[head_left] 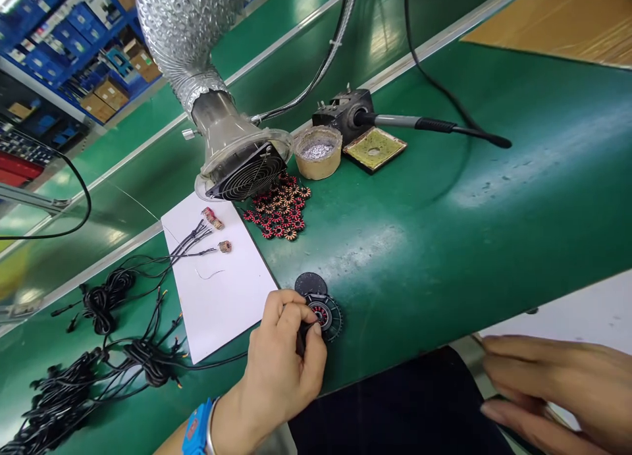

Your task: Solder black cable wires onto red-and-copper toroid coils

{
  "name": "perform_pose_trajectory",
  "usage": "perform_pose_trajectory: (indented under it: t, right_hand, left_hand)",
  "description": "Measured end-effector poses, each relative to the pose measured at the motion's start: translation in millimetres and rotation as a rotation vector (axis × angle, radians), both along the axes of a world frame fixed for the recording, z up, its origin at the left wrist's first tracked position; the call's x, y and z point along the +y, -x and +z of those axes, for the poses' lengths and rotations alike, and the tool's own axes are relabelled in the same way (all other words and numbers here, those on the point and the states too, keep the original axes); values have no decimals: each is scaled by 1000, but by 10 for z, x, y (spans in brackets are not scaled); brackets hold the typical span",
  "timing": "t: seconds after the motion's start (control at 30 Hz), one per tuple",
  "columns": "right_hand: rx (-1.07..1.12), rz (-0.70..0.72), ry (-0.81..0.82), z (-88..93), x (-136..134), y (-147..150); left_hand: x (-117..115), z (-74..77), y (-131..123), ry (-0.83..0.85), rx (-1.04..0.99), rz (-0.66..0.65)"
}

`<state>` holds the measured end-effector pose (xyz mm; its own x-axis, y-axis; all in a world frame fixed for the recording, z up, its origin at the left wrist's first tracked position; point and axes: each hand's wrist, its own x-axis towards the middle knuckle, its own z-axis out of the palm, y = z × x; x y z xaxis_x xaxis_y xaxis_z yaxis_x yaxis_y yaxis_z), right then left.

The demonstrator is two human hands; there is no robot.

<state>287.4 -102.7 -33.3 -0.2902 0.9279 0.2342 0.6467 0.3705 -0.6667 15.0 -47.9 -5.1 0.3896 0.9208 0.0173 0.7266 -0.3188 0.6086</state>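
My left hand (284,353) is closed in a pinch on a black cable (222,363), which runs in from the left. Its fingertips are at a round black housing (336,320) with a ring of red coil inside, lying on the green bench. The exact end of the cable is hidden by my fingers. A flat black disc (311,284) lies just behind the housing. Off to the right, past the bench's front edge, my right hand (557,382) is somewhat blurred, fingers stretched and thumb apart, with nothing visible in it.
A white sheet (232,297) bears several small coils. Bundled black cables (148,363) are at left. A pile of red-and-copper coils (284,214) lies under a fume fan (251,175). Behind stand a solder pot (318,155), a yellow sponge (375,149) and a soldering iron (409,121).
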Motion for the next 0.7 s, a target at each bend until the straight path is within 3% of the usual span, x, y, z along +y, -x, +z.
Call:
perform_pose_trajectory:
  t: [0.03, 0.07, 0.2, 0.33, 0.7]
  right_hand:
    - [-42, 203, 42, 10, 28, 5]
    - [-51, 258, 55, 29, 89, 45]
    - [-3, 220, -94, 94, 477, 463]
    - [-8, 246, -107, 48, 743, 840]
    - [-57, 354, -70, -2, 830, 873]
  left_hand:
    - [-2, -1, 0, 17, -7, 9]
    - [-4, -1, 0, 32, -16, 20]
    - [-2, 11, -9, 71, -51, 47]
    - [18, 21, -5, 127, -96, 68]
    - [74, 60, 13, 213, -134, 85]
